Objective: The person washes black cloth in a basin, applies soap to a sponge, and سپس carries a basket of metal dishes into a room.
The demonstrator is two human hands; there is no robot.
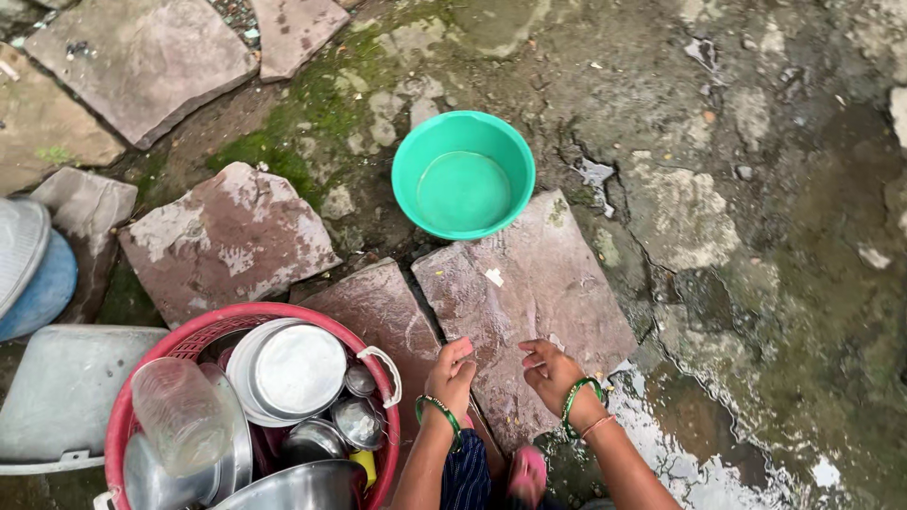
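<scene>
I'm holding both hands, left hand (pixel 452 374) and right hand (pixel 551 370), empty with fingers loosely curled, over the wet stone slab (pixel 529 293) (green basin (pixel 463 175) sitting far); I'd be scrubbing evenly here.

We see wet, mossy ground (pixel 756 236) paved with flat stone slabs (pixel 529 302), a green basin (pixel 463 175) just beyond the slabs, and a red basket (pixel 128 416) left of them.

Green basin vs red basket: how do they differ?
The green basin has solid walls and holds only a little water; the red basket has slotted walls and is piled with steel plates and a clear jar. The basin sits beyond both hands, the basket beside the left hand. Both are round plastic.
</scene>
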